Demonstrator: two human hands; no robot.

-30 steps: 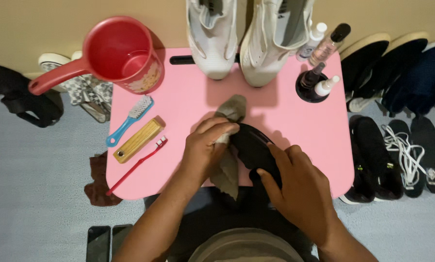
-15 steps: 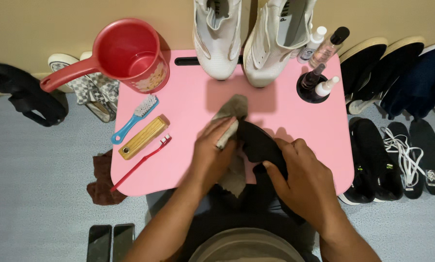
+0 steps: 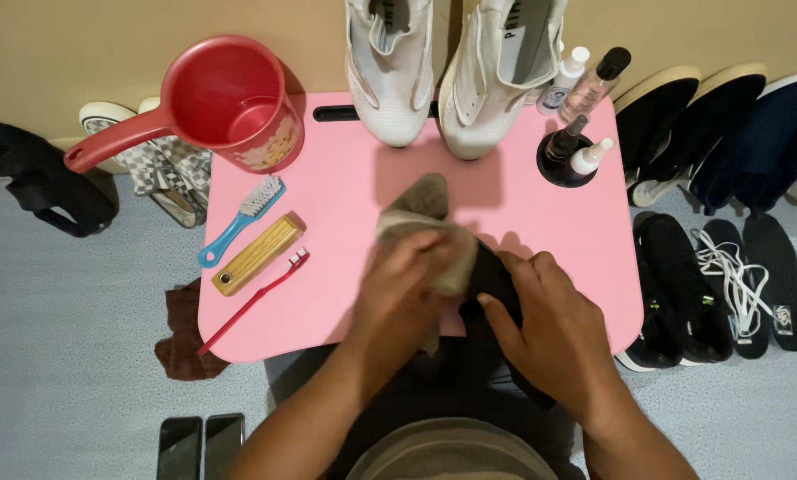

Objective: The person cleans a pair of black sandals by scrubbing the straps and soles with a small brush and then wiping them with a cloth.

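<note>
Pink tabletop (image 3: 345, 231) against a tan wall. Left hand (image 3: 407, 284) grip closed on a grey cloth (image 3: 420, 209), pressing it onto a black shoe (image 3: 492, 280) clasped by the right hand (image 3: 554, 324) at the near edge.

The surface (image 3: 345, 204) looks like smooth pink plastic with a soft matt sheen. At its centre the left hand (image 3: 407, 289) presses a soft, matt beige cloth (image 3: 420, 209) against a dull black shoe (image 3: 492, 284), which the right hand (image 3: 554, 329) steadies. At 12 o'clock, 2 white sneakers (image 3: 434, 71) show woven mesh and smooth panels. At 10 o'clock stands a glossy red plastic scoop (image 3: 229, 102). Toward 9 o'clock lie a blue plastic brush (image 3: 238, 222) with white bristles, a bare wooden block (image 3: 258, 254) and a red plastic toothbrush (image 3: 256, 298). At 2 o'clock stand shiny bottles (image 3: 580, 98).
</note>
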